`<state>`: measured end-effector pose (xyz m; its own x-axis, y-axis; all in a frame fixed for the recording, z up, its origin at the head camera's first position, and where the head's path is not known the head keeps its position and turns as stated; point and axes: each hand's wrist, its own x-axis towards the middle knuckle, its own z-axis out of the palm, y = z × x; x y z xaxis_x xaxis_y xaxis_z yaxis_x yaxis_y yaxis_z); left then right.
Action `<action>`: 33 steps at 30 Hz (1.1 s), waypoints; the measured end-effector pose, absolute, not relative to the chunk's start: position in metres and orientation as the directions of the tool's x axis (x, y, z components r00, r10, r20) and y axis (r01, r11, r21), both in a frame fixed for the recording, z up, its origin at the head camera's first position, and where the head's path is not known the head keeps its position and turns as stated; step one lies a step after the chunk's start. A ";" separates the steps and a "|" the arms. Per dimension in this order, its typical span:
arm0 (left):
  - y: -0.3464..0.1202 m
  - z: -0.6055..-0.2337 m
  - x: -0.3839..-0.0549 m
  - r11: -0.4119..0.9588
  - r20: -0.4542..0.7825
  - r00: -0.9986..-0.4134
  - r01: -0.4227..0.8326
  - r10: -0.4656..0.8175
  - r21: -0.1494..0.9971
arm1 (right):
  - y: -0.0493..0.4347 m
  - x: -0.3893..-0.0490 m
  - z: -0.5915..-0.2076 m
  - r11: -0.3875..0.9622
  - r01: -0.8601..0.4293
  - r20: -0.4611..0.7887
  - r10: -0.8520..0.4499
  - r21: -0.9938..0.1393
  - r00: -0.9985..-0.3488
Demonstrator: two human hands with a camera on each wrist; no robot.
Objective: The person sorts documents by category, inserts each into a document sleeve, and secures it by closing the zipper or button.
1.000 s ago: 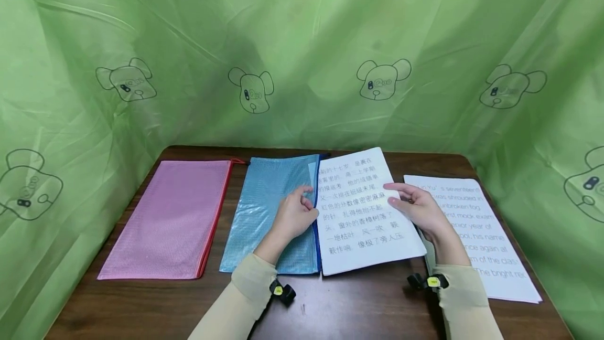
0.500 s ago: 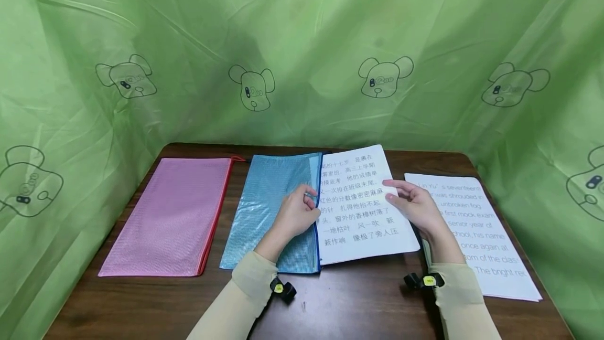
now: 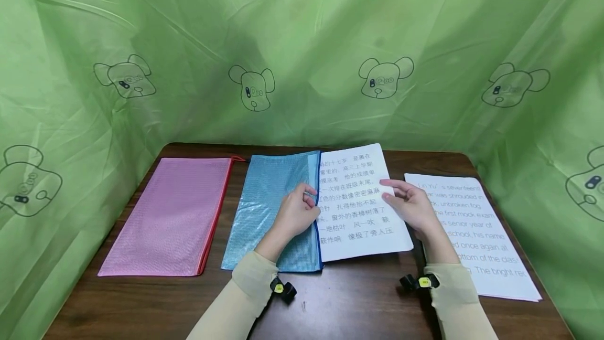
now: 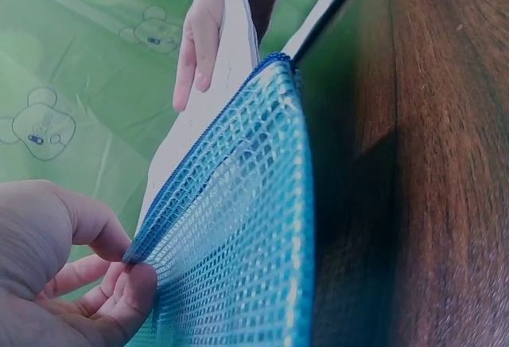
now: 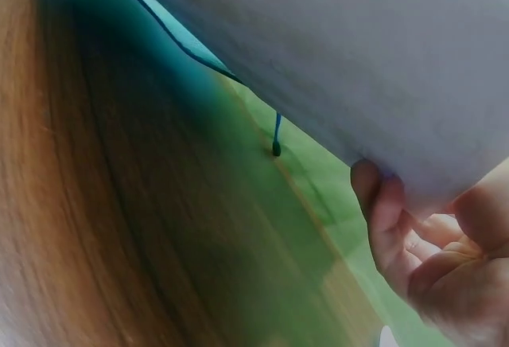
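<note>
A blue mesh zipper pouch (image 3: pixel 264 198) lies at the middle of the table with its zipper side to the right. My left hand (image 3: pixel 297 211) pinches the upper layer at that side between thumb and finger; in the left wrist view the mesh (image 4: pixel 231 228) rises from the table. My right hand (image 3: pixel 415 211) grips the right edge of white paper sheets (image 3: pixel 354 203) printed with Chinese text, thumb on top and fingers curled beneath in the right wrist view. The sheets' left edge is tucked behind the blue zipper edge, hiding the first characters of the lines.
A pink mesh zipper pouch (image 3: pixel 165 219) with a red zipper lies flat at the left. White sheets with English text (image 3: pixel 495 245) lie at the right, partly behind my right forearm. A green curtain (image 3: pixel 302 93) surrounds the brown table (image 3: pixel 349 303).
My right hand has moved slightly left with the paper sheets, and their left edge has slid under the blue pouch's zipper edge. My left hand stays in nearly the same place.
</note>
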<state>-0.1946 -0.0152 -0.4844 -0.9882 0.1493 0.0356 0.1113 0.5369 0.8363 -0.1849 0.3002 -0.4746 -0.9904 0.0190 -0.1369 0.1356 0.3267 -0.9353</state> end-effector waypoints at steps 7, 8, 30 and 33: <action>-0.014 -0.484 -0.193 0.516 0.050 -0.991 0.109 0.126 0.850 | 0.291 -0.186 -0.477 0.324 0.120 -0.119 0.025 -0.938 -0.993; -0.014 -0.484 -0.193 0.515 0.051 -0.991 0.107 0.123 0.850 | 0.290 -0.185 -0.477 0.328 0.118 -0.116 0.027 -0.937 -0.993; -0.009 -0.486 -0.191 0.472 0.073 -0.989 0.127 0.130 0.872 | 0.262 -0.185 -0.487 0.303 0.079 -0.081 0.005 -0.950 -0.997; -0.008 -0.487 -0.190 0.473 0.073 -0.989 0.127 0.131 0.872 | 0.258 -0.184 -0.488 0.315 0.088 -0.092 0.003 -0.945 -0.996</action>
